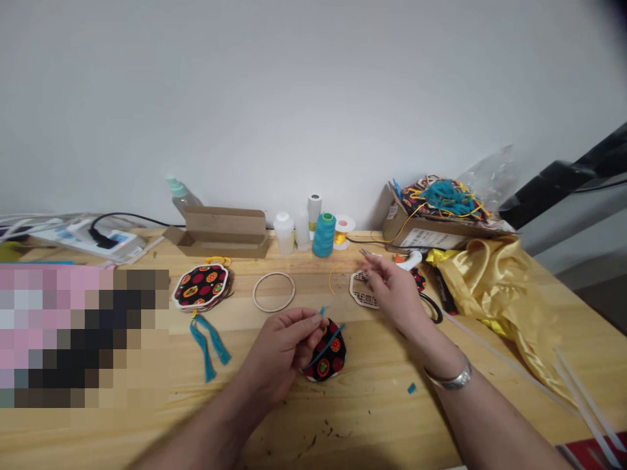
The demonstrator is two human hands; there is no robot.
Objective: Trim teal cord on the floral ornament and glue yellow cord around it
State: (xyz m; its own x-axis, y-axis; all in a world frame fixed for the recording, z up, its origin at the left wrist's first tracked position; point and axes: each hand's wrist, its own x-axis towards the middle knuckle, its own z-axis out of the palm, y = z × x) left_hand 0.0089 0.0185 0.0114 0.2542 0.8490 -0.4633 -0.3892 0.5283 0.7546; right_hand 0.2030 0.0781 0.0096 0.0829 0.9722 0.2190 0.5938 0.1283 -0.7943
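Observation:
My left hand is closed, pinching a teal cord against a small black pouch with red and yellow dots that lies on the wooden table. My right hand reaches out over a laser-cut wooden fan frame, its fingers stretched towards a thin metal tool at its fingertips; whether it grips the tool I cannot make out. A silver bangle sits on that wrist.
A finished patterned fan with teal tassels and a wooden ring lie to the left. Thread spools and bottles stand by the wall with a folded cardboard piece. A box of cords, yellow satin and glue sticks lie right.

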